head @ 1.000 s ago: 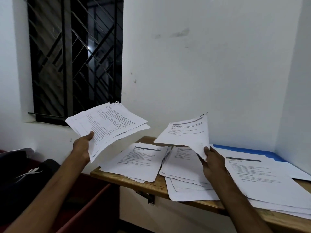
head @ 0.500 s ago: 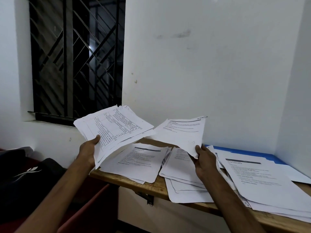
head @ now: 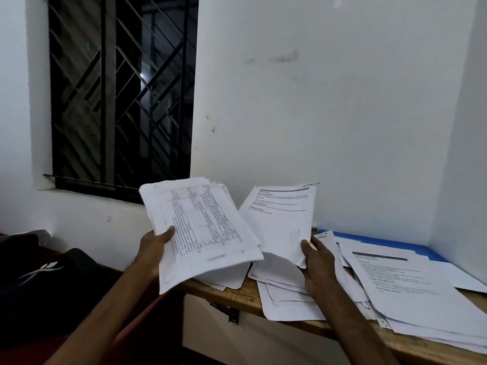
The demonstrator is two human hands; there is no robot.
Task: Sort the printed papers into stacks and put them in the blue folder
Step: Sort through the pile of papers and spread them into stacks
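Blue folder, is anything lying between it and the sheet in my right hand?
Yes. A loose pile of printed papers lies on top of the blue folder, covering most of it; only its far edge shows.

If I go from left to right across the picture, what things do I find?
Black bag → left hand → sheaf it grips → sheet → right hand pinching that sheet → pile on the desk.
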